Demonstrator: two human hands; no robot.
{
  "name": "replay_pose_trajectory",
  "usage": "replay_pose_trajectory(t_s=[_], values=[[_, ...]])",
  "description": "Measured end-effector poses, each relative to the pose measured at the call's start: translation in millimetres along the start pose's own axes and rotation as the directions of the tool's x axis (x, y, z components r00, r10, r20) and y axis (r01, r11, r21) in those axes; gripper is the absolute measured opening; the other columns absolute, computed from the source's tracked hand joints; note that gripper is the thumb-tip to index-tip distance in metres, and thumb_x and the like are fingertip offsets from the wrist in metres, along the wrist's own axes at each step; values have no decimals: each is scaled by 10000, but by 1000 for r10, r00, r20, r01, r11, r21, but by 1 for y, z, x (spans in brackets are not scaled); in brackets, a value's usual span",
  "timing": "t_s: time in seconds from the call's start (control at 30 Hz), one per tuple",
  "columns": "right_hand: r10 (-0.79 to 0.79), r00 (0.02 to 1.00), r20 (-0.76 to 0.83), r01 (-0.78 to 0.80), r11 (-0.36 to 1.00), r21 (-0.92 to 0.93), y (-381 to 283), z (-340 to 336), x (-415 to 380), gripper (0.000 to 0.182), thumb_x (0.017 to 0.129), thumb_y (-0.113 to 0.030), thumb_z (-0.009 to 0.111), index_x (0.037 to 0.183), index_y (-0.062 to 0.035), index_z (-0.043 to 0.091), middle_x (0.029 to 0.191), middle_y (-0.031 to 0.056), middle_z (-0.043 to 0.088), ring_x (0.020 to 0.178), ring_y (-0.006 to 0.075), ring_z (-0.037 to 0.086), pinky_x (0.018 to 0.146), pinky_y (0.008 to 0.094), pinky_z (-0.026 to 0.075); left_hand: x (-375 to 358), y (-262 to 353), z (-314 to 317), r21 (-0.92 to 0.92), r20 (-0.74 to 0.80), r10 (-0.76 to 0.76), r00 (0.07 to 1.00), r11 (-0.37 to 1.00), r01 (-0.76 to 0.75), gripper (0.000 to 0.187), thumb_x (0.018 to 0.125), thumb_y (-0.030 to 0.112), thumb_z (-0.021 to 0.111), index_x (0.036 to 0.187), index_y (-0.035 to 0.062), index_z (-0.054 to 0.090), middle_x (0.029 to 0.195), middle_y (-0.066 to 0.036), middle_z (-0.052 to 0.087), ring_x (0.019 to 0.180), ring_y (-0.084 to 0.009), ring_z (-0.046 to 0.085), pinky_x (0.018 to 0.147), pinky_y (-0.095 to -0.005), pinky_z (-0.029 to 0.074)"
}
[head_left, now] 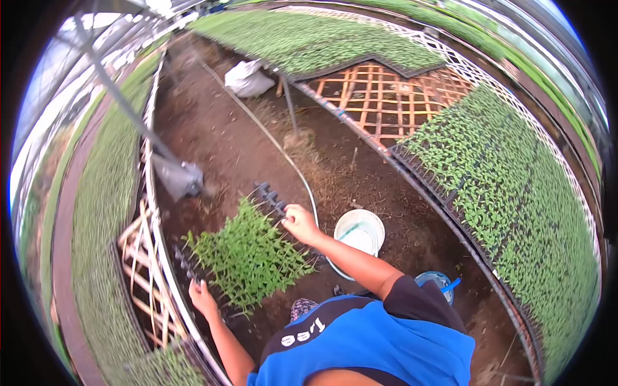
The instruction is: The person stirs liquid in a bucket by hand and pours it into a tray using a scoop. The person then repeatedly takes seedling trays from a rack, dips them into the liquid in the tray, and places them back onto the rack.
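Note:
A black seedling tray full of leafy green plants (251, 257) hangs over the soil path in front of my body. My left hand (201, 297) is closed on the tray's near left edge. At the opposite edge, my right hand (300, 223) grips the dark rim (270, 198), with the fingers wrapped round it. Leaves cover most of the tray between the two hands.
White bucket (368, 225) and blue bucket (436, 283) stand on the path at right. A hose (283, 151) runs along the soil. Seedling beds (502, 193) lie on both sides, with bare lattice (380, 96). A white sack (250, 78) and a metal post (116, 90) are ahead.

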State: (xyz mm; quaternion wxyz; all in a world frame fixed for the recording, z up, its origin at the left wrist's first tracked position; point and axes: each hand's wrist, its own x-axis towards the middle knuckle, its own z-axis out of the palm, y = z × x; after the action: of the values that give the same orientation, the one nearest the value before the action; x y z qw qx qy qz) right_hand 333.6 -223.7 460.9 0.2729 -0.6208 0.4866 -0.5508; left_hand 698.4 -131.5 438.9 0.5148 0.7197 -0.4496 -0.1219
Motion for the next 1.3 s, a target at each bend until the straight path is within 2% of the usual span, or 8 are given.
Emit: replay_pose_trajectory(t_s=[0.4,0.5,0.63,0.73,0.93,1.13,1.2,1.3], values=[[106,976,-191,-106,994,13,83,-2,226,277,693,-112,600,608,-43,346,943,161,511,836,223,500,688,302,392,232,100,215,-153,234,81,969,987,-46,330,779,60,566,1081,-37,477,733,10,366,657,-101,358,635,-222,345],[154,932,-328,-171,985,-24,101,-21,269,286,694,-105,605,598,-39,344,934,159,514,889,228,494,716,305,392,314,108,287,-149,354,283,891,958,-245,337,752,34,576,1067,-47,487,736,-10,375,676,-131,376,704,-240,356],[252,801,-543,-299,954,0,99,-68,301,283,704,-77,610,592,-37,353,953,150,512,913,203,486,725,293,385,364,220,365,-279,525,360,771,929,-244,161,761,60,568,840,-53,486,714,-39,376,696,-162,378,767,-271,353],[201,680,-705,-306,952,-25,87,-106,304,266,701,-99,614,591,-30,382,963,149,512,890,220,504,735,304,388,393,276,437,-375,585,551,595,834,-404,132,756,47,570,785,-21,461,716,-52,376,710,-159,383,795,-286,344],[224,375,-899,-382,921,70,65,-160,298,283,712,-80,607,599,-32,352,906,136,478,982,227,434,815,310,328,373,440,557,-590,701,684,203,715,-375,356,778,70,569,1120,2,500,687,42,352,618,-53,342,579,-176,327],[226,-3,-974,-261,940,219,87,-179,289,294,720,-91,607,576,-47,354,940,141,464,1011,233,409,825,313,311,305,589,671,-781,547,810,-210,405,-476,310,778,116,573,1054,-16,522,641,-17,386,655,-106,407,623,-230,359],[258,-102,-961,-195,942,274,100,-178,286,302,720,-90,613,563,-50,358,956,135,459,1024,219,391,829,304,298,276,629,720,-888,378,865,-332,236,-395,210,769,142,585,891,-21,533,639,-73,440,645,-118,455,611,-254,376],[352,-184,-918,-24,932,362,112,-174,292,312,725,-50,609,558,-65,347,827,36,409,742,107,404,645,240,323,217,696,755,-852,394,791,-468,123,-509,262,752,191,596,723,-10,431,631,-141,494,598,-245,502,576,-330,393]])
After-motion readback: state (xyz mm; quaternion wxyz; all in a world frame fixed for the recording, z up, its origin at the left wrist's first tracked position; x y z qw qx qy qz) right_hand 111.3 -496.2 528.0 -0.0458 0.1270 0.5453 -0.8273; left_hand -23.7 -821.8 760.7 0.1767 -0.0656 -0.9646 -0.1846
